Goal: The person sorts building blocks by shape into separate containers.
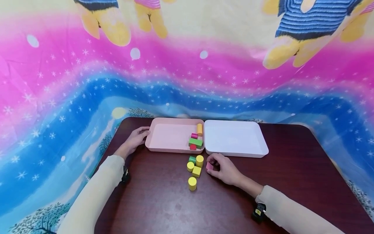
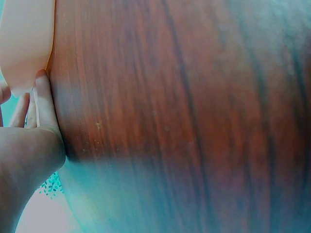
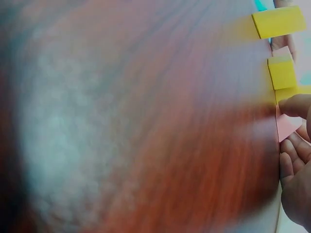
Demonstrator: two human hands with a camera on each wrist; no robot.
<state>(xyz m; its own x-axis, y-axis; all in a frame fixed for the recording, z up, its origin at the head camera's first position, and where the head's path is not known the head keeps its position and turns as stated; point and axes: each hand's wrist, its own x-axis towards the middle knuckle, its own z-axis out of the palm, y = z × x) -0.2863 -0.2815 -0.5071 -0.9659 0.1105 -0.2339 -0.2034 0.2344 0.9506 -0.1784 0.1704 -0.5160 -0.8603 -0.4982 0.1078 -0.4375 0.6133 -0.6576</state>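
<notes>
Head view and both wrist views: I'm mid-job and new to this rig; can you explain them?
No machine here: a person works bare-handed. The head camera looks forward and down; each wrist camera looks at that side's work. On the table lie a pink tray with four blocks inside, a white tray beside it, and five loose blocks, four yellow and one green, nearer the person. The right hand pinches a pink block; the left hand touches the pink tray's left end.
</notes>
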